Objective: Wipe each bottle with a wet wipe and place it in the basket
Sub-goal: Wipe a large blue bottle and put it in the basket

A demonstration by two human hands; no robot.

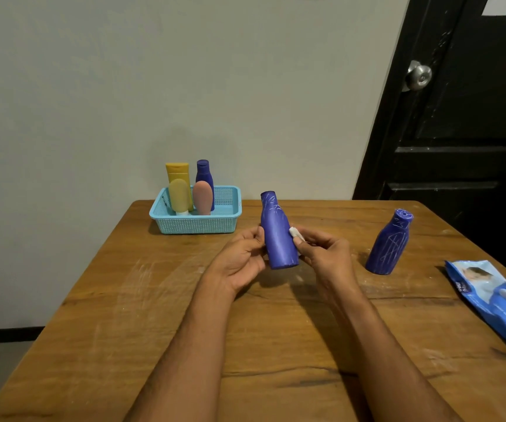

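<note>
I see left hand (pixel 239 257) gripping scribbled blue bottle (pixel 277 231), right hand (pixel 321 254) pinching wipe (pixel 295 231) against it, wipe mostly hidden. Wipes pack (pixel 495 300) right, cut off.

A worn brown wooden counter (pixel 129 315) with pale scuffs stands against a plain grey-white wall (pixel 123 86). To the right is a black panelled door (pixel 459 132) with a round silver metal knob (pixel 418 76).
</note>
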